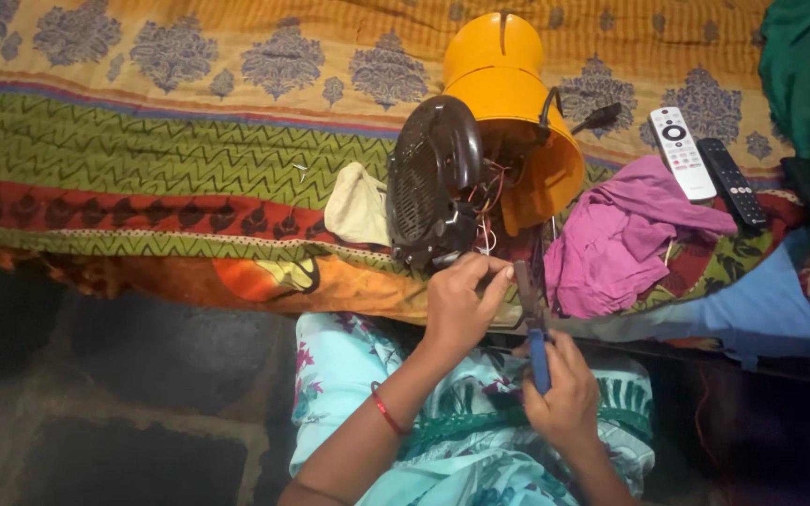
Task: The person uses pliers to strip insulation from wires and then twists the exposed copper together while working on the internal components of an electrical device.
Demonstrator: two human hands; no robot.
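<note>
An opened appliance lies on the bed edge: an orange plastic housing (508, 84) and a dark brown grille part (428, 183), with red and white wires (487, 201) showing between them. My left hand (461, 305) pinches something small at the base of the brown part, where the wires come out; what it holds is too small to tell. My right hand (564, 394) grips the blue handles of a pair of pliers (532, 314), whose dark jaws point up toward the left fingers. A red bangle circles my left wrist.
A patterned bedspread (171, 150) covers the bed. A cream cloth (356, 206) lies left of the brown part, a pink cloth (616, 239) to the right. A white remote (682, 150) and a black remote (731, 183) lie beyond. Dark stone floor (96, 375) is at left.
</note>
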